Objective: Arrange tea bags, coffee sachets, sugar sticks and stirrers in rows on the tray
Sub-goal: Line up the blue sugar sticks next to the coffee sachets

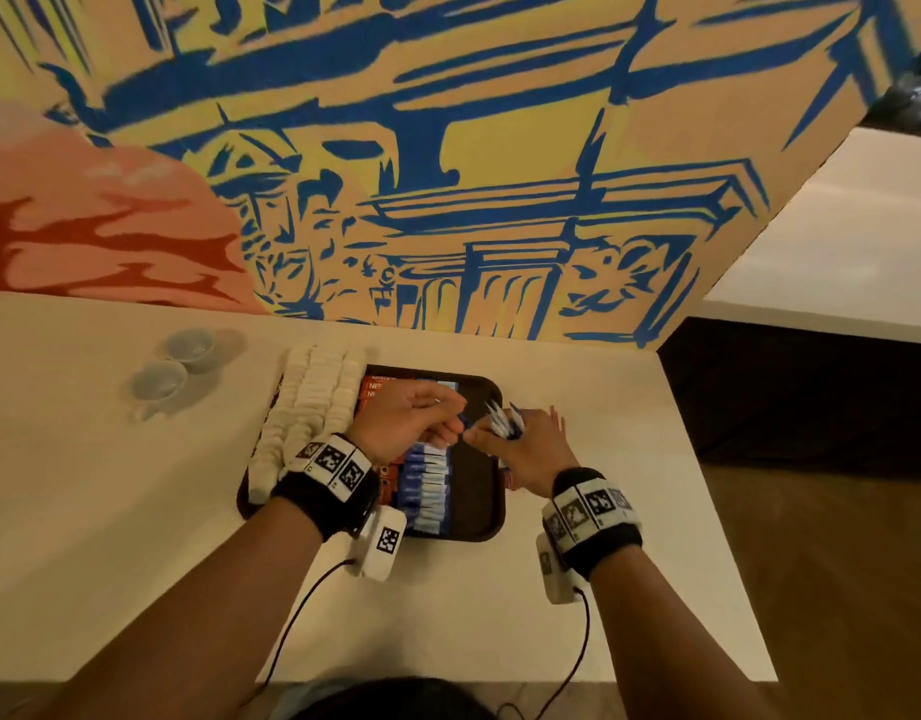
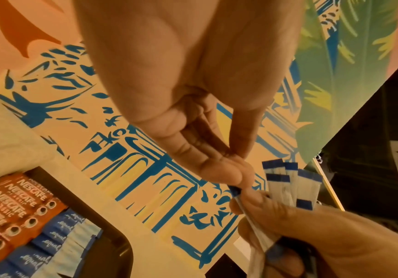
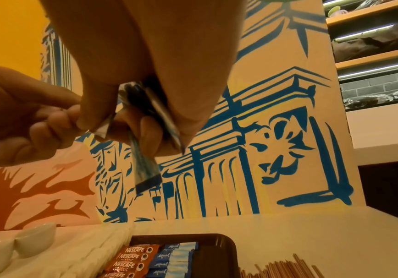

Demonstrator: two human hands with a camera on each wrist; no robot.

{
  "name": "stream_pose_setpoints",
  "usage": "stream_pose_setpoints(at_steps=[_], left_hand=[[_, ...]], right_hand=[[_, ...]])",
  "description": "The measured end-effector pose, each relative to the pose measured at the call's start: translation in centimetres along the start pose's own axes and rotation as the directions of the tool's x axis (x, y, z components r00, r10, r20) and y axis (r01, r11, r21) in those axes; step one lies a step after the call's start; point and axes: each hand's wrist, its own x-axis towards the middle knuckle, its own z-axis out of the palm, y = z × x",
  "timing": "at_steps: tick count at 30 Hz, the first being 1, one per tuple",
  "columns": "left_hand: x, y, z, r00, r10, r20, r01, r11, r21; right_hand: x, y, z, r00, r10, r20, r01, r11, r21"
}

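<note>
A dark brown tray (image 1: 481, 517) lies on the white table. On it are rows of white tea bags (image 1: 312, 407), red coffee sachets (image 1: 377, 389) and blue sugar sticks (image 1: 424, 485). Over the tray, my right hand (image 1: 492, 436) grips a fanned bunch of blue-and-white sugar sticks (image 1: 505, 420). My left hand (image 1: 455, 420) pinches the blue tip of one stick (image 2: 235, 190) in that bunch (image 2: 288, 184), thumb against forefinger. The right wrist view shows the sticks (image 3: 145, 165) hanging from my right fingers. Brown stirrers (image 3: 288, 269) lie on the table right of the tray.
Two white cups (image 1: 188, 348) (image 1: 159, 384) stand at the table's back left. A painted wall (image 1: 448, 200) rises just behind the tray. The table's right edge (image 1: 707, 485) drops to a dark floor. Cables trail from both wrist cameras.
</note>
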Motion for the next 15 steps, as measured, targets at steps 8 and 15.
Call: stream_pose_setpoints(at_steps=[8, 15], left_hand=[[-1.8, 2.5, -0.5, 0.996, 0.008, -0.086, -0.001, 0.997, 0.079], [-3.1, 4.2, -0.5, 0.990, 0.121, -0.074, -0.115, 0.990, 0.077]], right_hand=[[-1.0, -2.2, -0.2, 0.976, -0.186, -0.112, 0.170, 0.975, -0.141], [-1.2, -2.1, -2.2, 0.993, -0.044, -0.105, 0.050, 0.997, 0.051]])
